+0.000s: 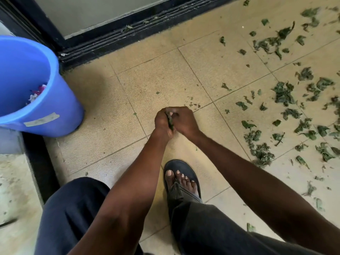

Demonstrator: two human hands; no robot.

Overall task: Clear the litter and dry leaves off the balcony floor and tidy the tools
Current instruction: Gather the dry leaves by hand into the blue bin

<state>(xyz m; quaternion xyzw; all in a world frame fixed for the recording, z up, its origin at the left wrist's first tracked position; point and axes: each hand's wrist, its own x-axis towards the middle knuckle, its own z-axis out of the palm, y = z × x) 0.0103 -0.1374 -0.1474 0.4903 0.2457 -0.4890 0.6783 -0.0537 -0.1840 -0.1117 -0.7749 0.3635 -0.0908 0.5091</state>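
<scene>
Both hands pressed together low over the floor, left hand (162, 122) and right hand (182, 119) gripping a wad of leaves (170, 121); blue bucket (55, 100) sits well left, nearer the left hand; loose leaves (283, 92) lie right.

1. The bucket (36, 85) is bright blue, with a pale grey strip of tape (41, 119) on its side.
2. The floor (165, 78) has sandy yellow tiles with thin dark lines in a grid.
3. The leaves (283, 92) are dark green.
4. The door track (110, 43) is black.
5. The sandal (181, 168) is dark navy.
6. The trousers (73, 208) are dark navy.
</scene>
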